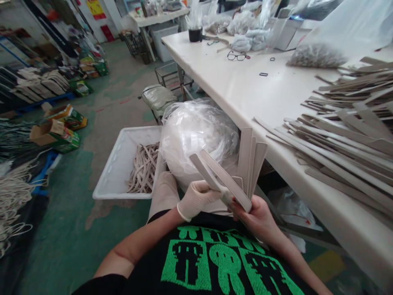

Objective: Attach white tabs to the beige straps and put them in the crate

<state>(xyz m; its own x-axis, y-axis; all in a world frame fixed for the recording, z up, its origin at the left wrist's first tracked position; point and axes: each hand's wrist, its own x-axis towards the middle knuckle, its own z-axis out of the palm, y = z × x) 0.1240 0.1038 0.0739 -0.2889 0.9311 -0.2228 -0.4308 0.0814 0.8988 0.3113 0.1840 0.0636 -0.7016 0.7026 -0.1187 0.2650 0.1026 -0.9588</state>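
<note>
My left grip (198, 198), in a whitish glove, is closed around the lower part of a bunch of straps (227, 174), and my bare right grip (258, 217) clasps the bunch near its lower end, thumb side up. Both meet in front of my black shirt (147, 266), just above my lap. The straps are flat, narrow and grey-beige, with softly rounded corners. 2 of them lean up to the left: 1 is darker and plain, the other paler, with a fine line following its edge. Behind these, several more stand nearly upright in a loose fan, their tips at uneven heights. How many there are I cannot tell.

Just beyond the straps sits a big clear plastic bag (196, 135) around something white. To its left, a white bin (109, 166) holds a tangle of thin strips (144, 168). On my right runs the white table (215, 78), where a pile of long strips (340, 139) in similar greys and beiges spreads near the edge. Farther up the table lie 2 small dark buckles (263, 74), a pair of glasses (236, 56) and a bag of small pale pieces (317, 57). Past the bin, open boxes (58, 131) stand across the worn green floor (73, 205).
</note>
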